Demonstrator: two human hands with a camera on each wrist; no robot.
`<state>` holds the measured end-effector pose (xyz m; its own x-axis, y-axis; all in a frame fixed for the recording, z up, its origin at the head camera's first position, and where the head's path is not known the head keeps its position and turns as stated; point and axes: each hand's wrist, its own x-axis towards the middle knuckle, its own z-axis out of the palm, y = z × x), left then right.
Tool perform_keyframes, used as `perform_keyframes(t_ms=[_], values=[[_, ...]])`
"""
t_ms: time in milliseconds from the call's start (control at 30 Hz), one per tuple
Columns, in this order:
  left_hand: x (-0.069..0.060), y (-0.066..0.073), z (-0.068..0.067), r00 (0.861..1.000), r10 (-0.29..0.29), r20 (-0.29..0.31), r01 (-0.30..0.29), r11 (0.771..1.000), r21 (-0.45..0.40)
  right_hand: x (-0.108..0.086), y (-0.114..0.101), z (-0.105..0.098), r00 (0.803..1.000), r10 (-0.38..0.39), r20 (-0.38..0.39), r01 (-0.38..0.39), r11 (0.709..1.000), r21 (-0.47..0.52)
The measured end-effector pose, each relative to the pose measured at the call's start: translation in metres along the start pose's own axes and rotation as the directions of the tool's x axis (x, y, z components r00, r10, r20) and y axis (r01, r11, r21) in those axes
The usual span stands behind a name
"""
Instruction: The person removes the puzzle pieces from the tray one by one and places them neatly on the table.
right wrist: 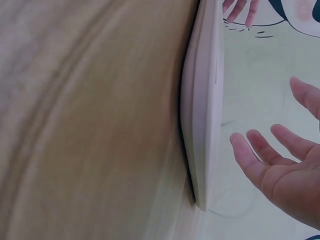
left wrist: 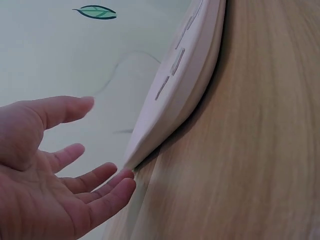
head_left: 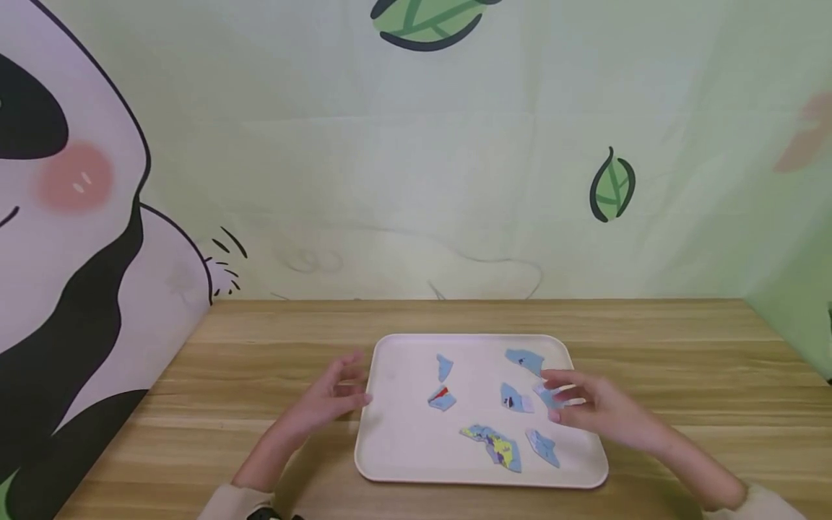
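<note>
A white tray lies on the wooden table, holding several flat, irregular pieces printed in blue. One larger piece has yellow and purple patches, and a small piece carries a red mark. My left hand hovers by the tray's left edge, fingers loosely bent and nothing in them. Over the tray's right side is my right hand, also holding nothing; its fingers partly cover a blue piece. In the right wrist view the right hand is raised off the tray with its fingers spread.
The wooden table extends around the tray and meets a pale green wall behind. Painted leaves and a large panda figure decorate the wall.
</note>
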<state>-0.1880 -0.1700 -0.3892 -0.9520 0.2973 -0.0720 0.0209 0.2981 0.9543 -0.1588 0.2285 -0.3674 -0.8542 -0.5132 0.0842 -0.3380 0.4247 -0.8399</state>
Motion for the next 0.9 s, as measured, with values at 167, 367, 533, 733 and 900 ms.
perform_keyframes(t_ms=[167, 367, 533, 733, 900], values=[[0.001, -0.001, -0.002, 0.998, -0.027, 0.06, 0.025, 0.999, 0.024, 0.001, 0.004, 0.003, 0.997, 0.039, 0.061, -0.038, 0.999, -0.018], [0.003, 0.0, -0.002, 0.993, -0.062, 0.102, 0.057, 0.997, 0.049, 0.001, 0.011, 0.009, 0.993, 0.032, 0.117, -0.03, 0.999, -0.023], [0.003, 0.0, -0.003, 0.987, -0.07, 0.147, 0.06, 0.996, 0.068, 0.002, 0.015, 0.012, 0.99, 0.002, 0.14, 0.003, 0.999, -0.039], [0.007, -0.001, -0.004, 0.984, -0.075, 0.163, 0.056, 0.992, 0.117, 0.003, 0.014, 0.015, 0.986, 0.003, 0.166, 0.005, 0.999, -0.047], [0.011, -0.001, -0.006, 0.984, -0.079, 0.161, 0.052, 0.985, 0.167, 0.006, 0.012, 0.018, 0.985, 0.013, 0.174, 0.001, 0.997, -0.077]])
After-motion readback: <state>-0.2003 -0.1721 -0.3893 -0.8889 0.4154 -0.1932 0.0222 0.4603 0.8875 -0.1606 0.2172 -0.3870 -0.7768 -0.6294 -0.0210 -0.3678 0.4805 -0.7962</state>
